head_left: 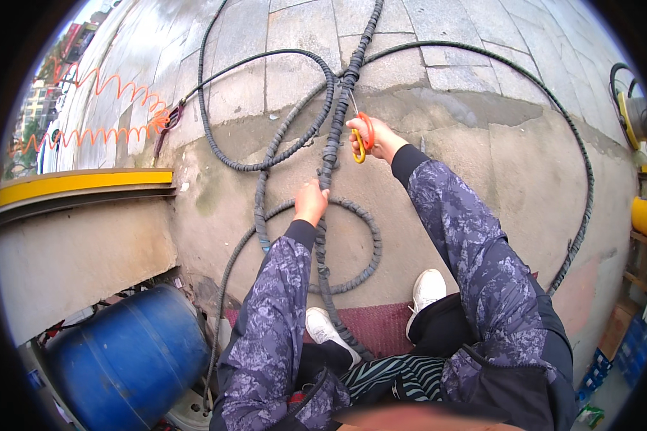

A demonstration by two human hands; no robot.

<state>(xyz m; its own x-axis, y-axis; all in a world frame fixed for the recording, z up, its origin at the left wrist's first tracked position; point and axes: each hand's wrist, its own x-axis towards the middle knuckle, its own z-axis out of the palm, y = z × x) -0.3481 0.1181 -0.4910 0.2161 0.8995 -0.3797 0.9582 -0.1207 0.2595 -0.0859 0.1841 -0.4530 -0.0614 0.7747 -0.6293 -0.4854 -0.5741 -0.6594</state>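
My left hand is closed round a thick bundle of hose or cable wrapped in dark grey strips that runs up the middle of the view. Higher up, my right hand grips scissors with one orange-red and one yellow handle, their metal blades pointing up at the bundle; whether they touch it I cannot tell. Thinner wrapped lines lie in loops on the paving beside the bundle.
A blue plastic barrel lies at lower left under a yellow-edged ledge. Orange coiled hoses stand out at upper left. A maroon mat is under my white shoes. Reels and stacked items line the right edge.
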